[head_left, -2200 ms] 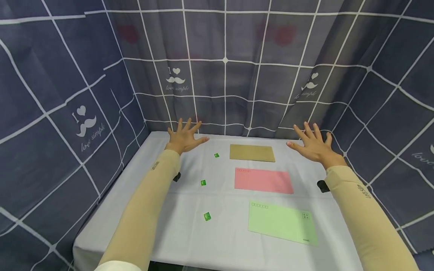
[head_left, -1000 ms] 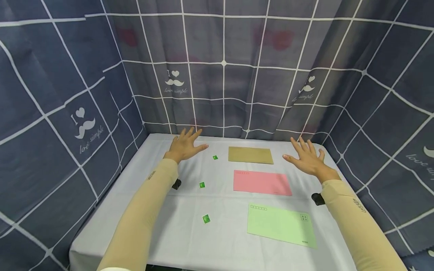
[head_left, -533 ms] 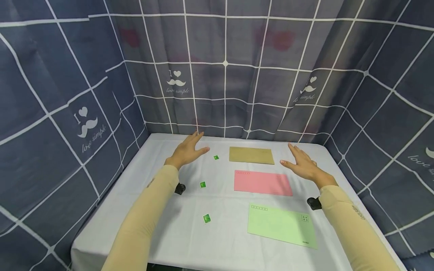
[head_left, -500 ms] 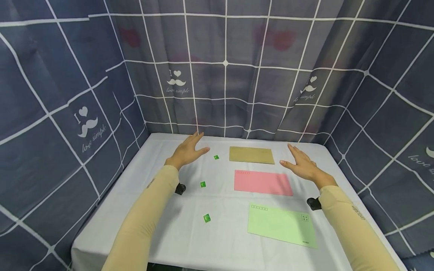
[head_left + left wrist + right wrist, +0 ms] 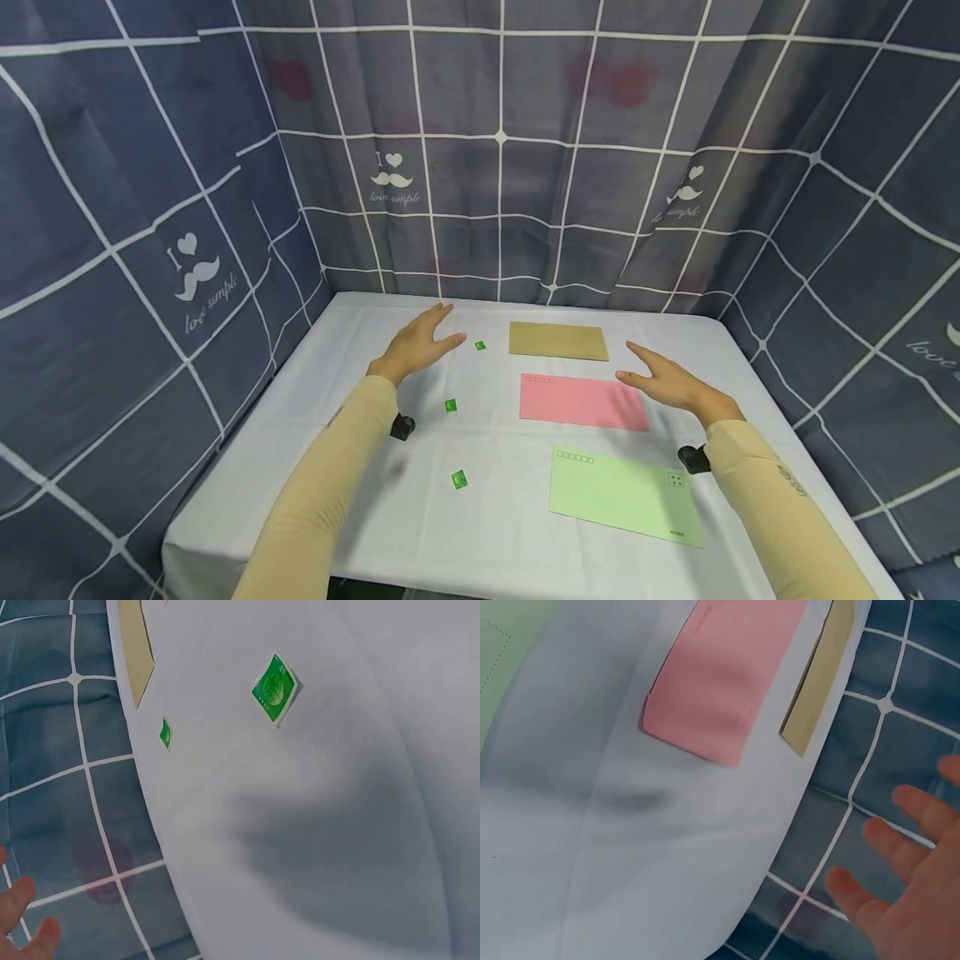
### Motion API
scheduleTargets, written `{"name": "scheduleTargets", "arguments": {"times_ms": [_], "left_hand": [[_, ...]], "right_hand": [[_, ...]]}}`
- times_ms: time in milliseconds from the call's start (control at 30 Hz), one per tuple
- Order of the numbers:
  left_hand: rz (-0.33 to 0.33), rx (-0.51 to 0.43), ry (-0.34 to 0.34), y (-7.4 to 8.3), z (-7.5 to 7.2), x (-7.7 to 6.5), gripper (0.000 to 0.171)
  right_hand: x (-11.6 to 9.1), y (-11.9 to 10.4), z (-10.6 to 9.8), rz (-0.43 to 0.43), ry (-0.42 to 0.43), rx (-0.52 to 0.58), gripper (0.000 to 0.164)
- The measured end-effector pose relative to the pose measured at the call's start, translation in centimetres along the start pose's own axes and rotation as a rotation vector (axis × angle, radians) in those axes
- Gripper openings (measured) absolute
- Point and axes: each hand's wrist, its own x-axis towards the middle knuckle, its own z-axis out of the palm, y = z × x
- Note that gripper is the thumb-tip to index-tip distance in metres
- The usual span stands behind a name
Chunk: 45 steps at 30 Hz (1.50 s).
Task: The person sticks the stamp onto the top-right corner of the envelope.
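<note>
Over the table's left side hovers my left hand [image 5: 415, 342], fingers extended and holding nothing, close to the far stamp [image 5: 480, 345]. Two more green stamps lie in a rough column toward me: a middle stamp [image 5: 451, 405] and a near stamp [image 5: 459, 479]. My right hand [image 5: 670, 382], also bare, hangs above the right end of the pink envelope [image 5: 583, 402], fingers straight in the right wrist view. Beyond the pink one lies a tan envelope [image 5: 558, 341]; nearest me is a light green envelope [image 5: 626, 496] with a printed stamp box.
A white cloth covers the table [image 5: 420, 533]. Dark blue curtains [image 5: 457, 167] with white grid lines enclose it at the back and both sides. A small black device [image 5: 402, 427] sits under the left wrist, and another black device [image 5: 693, 459] under the right.
Both hands have come down and back a little from their spread pose near the back edge. The right hand has also moved left toward the pink envelope. Stamps and envelopes have stayed put.
</note>
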Motion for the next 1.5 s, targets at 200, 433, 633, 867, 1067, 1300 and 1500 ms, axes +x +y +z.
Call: {"name": "scheduleTargets", "arguments": {"times_ms": [200, 433, 633, 867, 1067, 1300, 1500], "left_hand": [[0.003, -0.01, -0.03, -0.5, 0.3, -0.3, 0.082], [0.006, -0.051, -0.042, -0.7, 0.4, -0.7, 0.083], [0.006, -0.077, -0.05, -0.7, 0.7, -1.3, 0.081], [0.016, -0.076, -0.039, -0.8, 0.6, -1.3, 0.08], [0.012, -0.091, -0.064, -1.1, 0.9, -1.3, 0.079], [0.006, -0.096, -0.055, -1.4, 1.6, -1.5, 0.076], [-0.01, -0.096, -0.068, -1.8, 2.1, -2.0, 0.078]], "right_hand": [[-0.5, -1.2, 0.3, -0.01, -0.025, -0.054, 0.085], [-1.2, -1.8, 0.4, -0.056, -0.018, -0.094, 0.078], [-2.1, -2.1, 1.0, -0.084, -0.039, -0.146, 0.07], [-2.9, -2.4, 1.3, -0.108, -0.025, -0.15, 0.067], [-4.0, -1.8, 1.8, -0.11, -0.023, -0.132, 0.066], [-4.9, -1.3, 2.8, -0.099, -0.042, -0.111, 0.063], [-5.7, -1.1, 3.9, -0.094, -0.054, -0.097, 0.063]]}}
